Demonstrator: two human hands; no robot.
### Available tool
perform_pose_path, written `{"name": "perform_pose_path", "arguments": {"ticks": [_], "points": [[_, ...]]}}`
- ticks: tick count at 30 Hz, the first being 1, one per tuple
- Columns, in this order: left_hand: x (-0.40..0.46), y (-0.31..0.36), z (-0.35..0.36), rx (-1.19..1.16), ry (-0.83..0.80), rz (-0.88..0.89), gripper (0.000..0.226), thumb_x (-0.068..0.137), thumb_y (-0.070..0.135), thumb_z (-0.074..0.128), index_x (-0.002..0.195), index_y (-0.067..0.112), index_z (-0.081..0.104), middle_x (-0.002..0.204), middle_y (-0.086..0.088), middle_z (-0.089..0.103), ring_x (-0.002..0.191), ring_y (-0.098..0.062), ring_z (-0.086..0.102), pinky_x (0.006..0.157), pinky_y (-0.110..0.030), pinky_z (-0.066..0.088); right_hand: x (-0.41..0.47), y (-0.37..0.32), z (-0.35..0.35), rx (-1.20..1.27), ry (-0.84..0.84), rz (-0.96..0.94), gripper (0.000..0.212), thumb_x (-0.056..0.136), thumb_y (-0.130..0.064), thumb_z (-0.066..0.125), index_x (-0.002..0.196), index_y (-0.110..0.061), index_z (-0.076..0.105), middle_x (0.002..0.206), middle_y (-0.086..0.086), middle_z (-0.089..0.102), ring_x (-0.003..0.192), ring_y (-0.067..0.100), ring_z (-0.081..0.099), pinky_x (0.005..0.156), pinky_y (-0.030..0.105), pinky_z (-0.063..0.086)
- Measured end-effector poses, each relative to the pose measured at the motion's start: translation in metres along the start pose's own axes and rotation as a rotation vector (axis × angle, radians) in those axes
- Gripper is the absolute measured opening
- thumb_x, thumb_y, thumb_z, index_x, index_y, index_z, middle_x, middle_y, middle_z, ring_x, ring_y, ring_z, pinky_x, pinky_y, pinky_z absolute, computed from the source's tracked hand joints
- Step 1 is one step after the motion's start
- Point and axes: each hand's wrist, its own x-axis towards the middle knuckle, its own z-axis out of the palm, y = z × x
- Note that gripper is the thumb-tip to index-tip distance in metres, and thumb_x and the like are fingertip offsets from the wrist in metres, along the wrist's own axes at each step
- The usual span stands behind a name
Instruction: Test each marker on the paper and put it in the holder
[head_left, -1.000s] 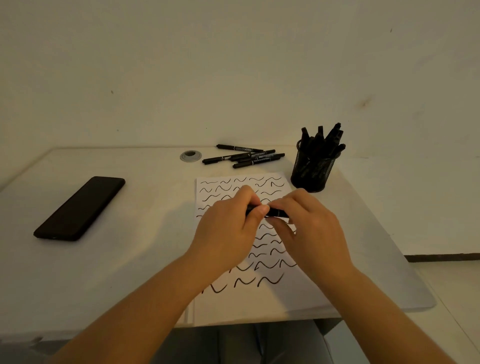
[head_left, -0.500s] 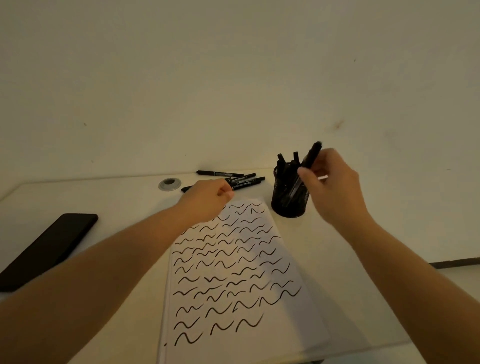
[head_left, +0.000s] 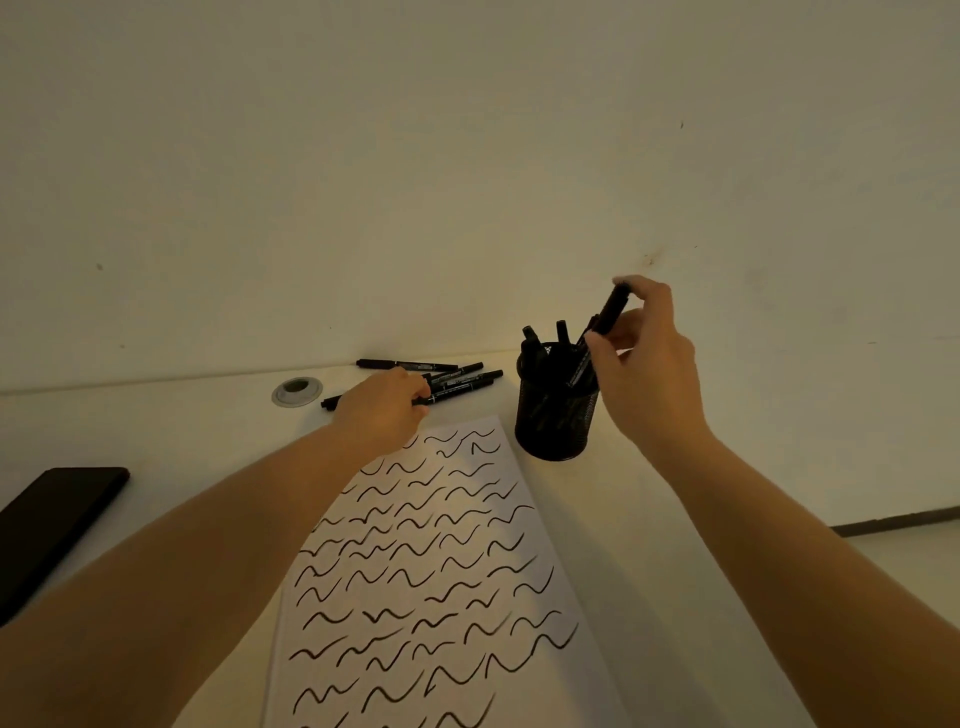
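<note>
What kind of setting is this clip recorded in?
Probably a home or office desk against a plain wall: a white desk with a cable grommet, a mesh pen holder, and a phone lying nearby.

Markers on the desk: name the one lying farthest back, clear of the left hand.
The rearmost marker, lying alone near the wall; the other loose ones cluster at the left hand.

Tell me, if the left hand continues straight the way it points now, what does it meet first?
Probably the loose markers lying just beyond the left hand; its fingertips seem already at one, though depth is unclear.
</note>
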Motion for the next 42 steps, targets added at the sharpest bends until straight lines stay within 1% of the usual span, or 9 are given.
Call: {"name": "perform_pose_path", "arguments": {"ticks": [3, 8, 14, 21, 24, 28, 32, 35, 42], "points": [[0.006, -0.002, 0.007, 0.032, -0.004, -0.024, 0.030, 0.092, 0.033, 0.047, 0.118, 0.021, 0.055, 0.116, -0.002, 0.054, 0.103, -0.021, 0.052, 0.079, -0.035, 0.045, -0.002, 0.004, 0.007, -0.106, -0.042, -0.068, 0.064, 0.086, -0.012, 0.057, 0.132, -0.041, 0.023, 0.077, -0.020, 0.053, 0.068, 0.002, 0.058, 0.057, 0.014, 0.043], [0.013, -0.007, 0.016, 0.017, 0.177, -0.029, 0.022, 0.088, 0.030, 0.054, 0.107, 0.019, 0.058, 0.106, -0.003, 0.055, 0.095, -0.021, 0.052, 0.068, -0.031, 0.041, -0.004, 0.009, 0.013, -0.237, -0.087, -0.117, 0.044, 0.085, -0.012, 0.057, 0.121, -0.028, 0.039, 0.081, -0.002, 0.060, 0.068, 0.021, 0.059, 0.063, 0.042, 0.054], [0.024, -0.012, 0.019, 0.022, 0.117, -0.072, 0.021, 0.086, 0.036, 0.055, 0.103, 0.024, 0.063, 0.106, -0.001, 0.054, 0.097, -0.020, 0.050, 0.066, -0.030, 0.036, -0.011, 0.023, 0.020, -0.365, -0.119, -0.184, 0.034, 0.085, -0.014, 0.058, 0.118, -0.018, 0.052, 0.098, 0.006, 0.061, 0.078, 0.015, 0.049, 0.064, 0.027, 0.038], [0.021, -0.013, 0.026, 0.048, 0.092, -0.050, 0.022, 0.091, 0.033, 0.048, 0.105, 0.019, 0.057, 0.105, -0.003, 0.055, 0.094, -0.021, 0.052, 0.069, -0.034, 0.042, -0.015, 0.021, 0.018, -0.395, -0.124, -0.196, 0.037, 0.085, -0.016, 0.058, 0.121, -0.014, 0.053, 0.109, 0.005, 0.061, 0.101, 0.022, 0.050, 0.072, 0.028, 0.040], [0.013, -0.012, 0.017, -0.007, 0.120, -0.079, 0.020, 0.093, 0.030, 0.044, 0.102, 0.016, 0.055, 0.101, -0.005, 0.059, 0.085, -0.021, 0.053, 0.064, -0.032, 0.039, -0.018, 0.011, 0.014, -0.487, 0.025, -0.242, 0.039, 0.079, -0.014, 0.061, 0.118, -0.011, 0.055, 0.114, 0.008, 0.060, 0.110, 0.028, 0.046, 0.084, 0.034, 0.037], [-0.013, -0.007, 0.000, -0.169, 0.078, -0.133, 0.020, 0.095, 0.029, 0.040, 0.104, 0.016, 0.052, 0.096, -0.005, 0.064, 0.084, -0.023, 0.057, 0.072, -0.037, 0.047, -0.044, -0.010, 0.015, -0.367, 0.133, -0.304, 0.026, 0.077, -0.009, 0.060, 0.103, -0.011, 0.060, 0.100, 0.005, 0.062, 0.096, 0.024, 0.050, 0.077, 0.030, 0.038], [-0.060, 0.014, -0.018, -0.531, 0.020, -0.096, 0.012, 0.096, 0.025, 0.038, 0.101, 0.024, 0.049, 0.090, 0.010, 0.065, 0.088, -0.009, 0.061, 0.072, -0.026, 0.047, -0.075, -0.029, 0.028, -0.100, -0.167, -0.009, 0.010, 0.088, -0.021, 0.053, 0.093, -0.025, 0.061, 0.078, -0.015, 0.057, 0.073, 0.001, 0.053, 0.061, 0.013, 0.040], [-0.102, 0.031, -0.028, -0.619, 0.013, -0.036, 0.010, 0.095, 0.026, 0.040, 0.093, 0.033, 0.048, 0.084, 0.016, 0.064, 0.080, 0.006, 0.059, 0.067, -0.015, 0.042, -0.094, -0.039, 0.041, 0.088, -0.326, 0.242, 0.009, 0.088, -0.035, 0.052, 0.096, -0.035, 0.056, 0.077, -0.010, 0.062, 0.073, 0.003, 0.058, 0.058, 0.012, 0.043], [-0.181, 0.051, -0.036, -0.658, 0.020, 0.058, 0.013, 0.090, 0.035, 0.043, 0.082, 0.038, 0.053, 0.065, 0.016, 0.060, 0.056, 0.001, 0.051, 0.052, -0.010, 0.041, -0.145, -0.063, 0.047, 0.419, -0.277, 0.428, 0.025, 0.092, -0.033, 0.044, 0.083, -0.023, 0.065, 0.059, -0.010, 0.061, 0.053, 0.000, 0.051, 0.053, 0.018, 0.042]]}}
